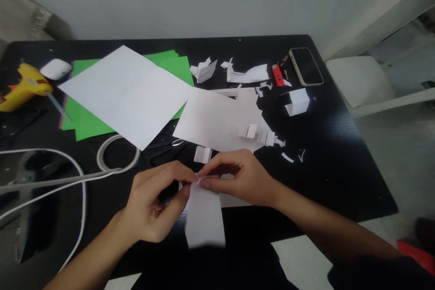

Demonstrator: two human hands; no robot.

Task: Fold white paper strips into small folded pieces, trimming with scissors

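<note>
You have both hands at the near side of the black table, a little left of its middle, with a narrow white paper piece between them. Your left hand pinches its far left corner with thumb and index finger, the other fingers curled in. Your right hand pinches the far edge just beside, thumb on the near side and index finger on the far side, so the 2 sets of fingertips almost meet. The paper's near end points toward you and is blurred. Under your right hand lies more white paper, partly hidden. Just beyond your hands sits a small folded piece, and to its left are black scissors, partly covered by a large white sheet. That sheet lies on green sheets at the far left. A cut sheet spreads across the middle, paper scraps beyond it. At the far right you have a phone, a red lighter and a folded paper form. On the left are a yellow glue gun, a white case and a white cable.
</note>
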